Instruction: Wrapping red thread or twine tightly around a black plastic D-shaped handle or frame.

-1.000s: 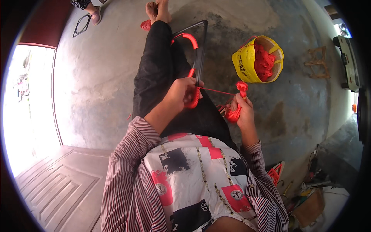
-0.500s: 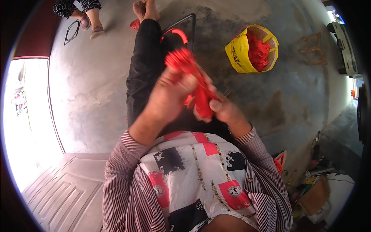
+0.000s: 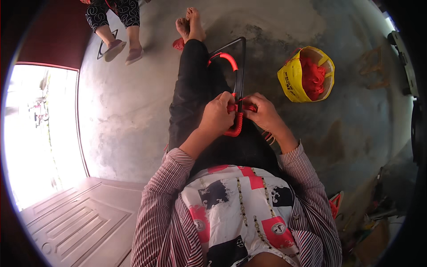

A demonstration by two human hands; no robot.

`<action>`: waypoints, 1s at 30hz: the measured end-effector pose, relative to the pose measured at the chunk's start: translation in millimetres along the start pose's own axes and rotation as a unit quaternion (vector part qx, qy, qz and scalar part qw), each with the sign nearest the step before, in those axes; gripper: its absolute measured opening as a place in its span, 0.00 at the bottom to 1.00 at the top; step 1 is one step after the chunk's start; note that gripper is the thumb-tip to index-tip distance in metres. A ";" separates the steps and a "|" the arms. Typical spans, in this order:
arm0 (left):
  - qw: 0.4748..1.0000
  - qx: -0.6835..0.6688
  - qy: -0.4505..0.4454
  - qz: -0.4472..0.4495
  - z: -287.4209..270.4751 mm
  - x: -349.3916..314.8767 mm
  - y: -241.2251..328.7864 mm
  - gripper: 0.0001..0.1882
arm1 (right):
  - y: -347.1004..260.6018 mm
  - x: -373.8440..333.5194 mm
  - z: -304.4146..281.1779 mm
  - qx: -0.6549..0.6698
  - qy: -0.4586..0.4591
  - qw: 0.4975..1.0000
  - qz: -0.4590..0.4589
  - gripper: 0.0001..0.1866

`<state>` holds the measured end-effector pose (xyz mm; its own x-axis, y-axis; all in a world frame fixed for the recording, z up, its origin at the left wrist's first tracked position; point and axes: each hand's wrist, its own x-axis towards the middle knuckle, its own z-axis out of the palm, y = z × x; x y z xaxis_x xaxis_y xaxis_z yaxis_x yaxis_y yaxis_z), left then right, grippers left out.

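Note:
Across my lap lies a black tubular metal frame (image 3: 243,58). Red cord (image 3: 236,127) is wound tightly round its near, curved end, and another red-covered curve (image 3: 230,61) shows farther up. My left hand (image 3: 218,116) pinches a red cord bundle (image 3: 231,108) just left of the bar. On the bar's right side, my right hand (image 3: 263,115) has its thumb and fingers closed on more of the red cord. The bundle seems to cross the bar between both hands; its exact path is partly hidden by my fingers.
A yellow bag (image 3: 291,82) full of red cord (image 3: 313,80) stands on the concrete floor to the right. Another person's legs (image 3: 129,35) are at the upper left. A small red bundle (image 3: 179,43) lies beside my bare feet (image 3: 191,24). A wooden stand (image 3: 373,69) is at far right.
The red bundle, earlier held up and blurred in both hands, is now down at the frame's bar, with a hand on either side. The whole view has shifted, moving the surroundings rightward.

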<state>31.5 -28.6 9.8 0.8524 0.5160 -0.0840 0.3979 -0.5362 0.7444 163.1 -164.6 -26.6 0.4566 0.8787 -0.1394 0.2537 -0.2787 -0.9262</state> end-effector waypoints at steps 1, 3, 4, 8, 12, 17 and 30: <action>1.000 -0.003 0.002 0.002 1.5 0.7 -2.1 0.13 | 3.1 -0.7 -2.8 -0.004 0.001 1.000 -0.001 0.19; 0.999 -0.035 0.016 0.020 4.2 0.2 -9.2 0.14 | 12.9 -4.4 -9.0 0.026 0.002 0.999 -0.046 0.17; 0.999 0.008 0.015 0.039 -0.6 0.2 -2.8 0.14 | 8.3 -5.2 -9.4 0.023 0.000 0.999 -0.045 0.17; 0.989 -0.097 0.108 0.031 4.1 5.8 -13.4 0.18 | -11.6 -17.0 -20.7 0.212 0.140 0.965 -0.066 0.12; 0.870 -0.430 -0.080 -0.227 13.3 13.5 -19.8 0.25 | -39.9 -44.0 -65.1 0.488 0.094 0.858 -0.130 0.14; 0.868 -0.438 -0.081 -0.220 12.2 6.9 -14.3 0.24 | -36.9 -81.1 -137.3 0.577 0.146 0.786 -0.169 0.11; 0.848 -0.465 -0.081 -0.241 13.4 4.9 -9.1 0.25 | -58.9 -41.5 -6.8 0.287 0.073 0.953 0.061 0.07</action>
<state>36.7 -30.2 -6.3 0.7318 0.3866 -0.5612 0.3380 0.5092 0.7915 135.0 -187.3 36.1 0.5770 0.7786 -0.2469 -0.2977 -0.0810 -0.9512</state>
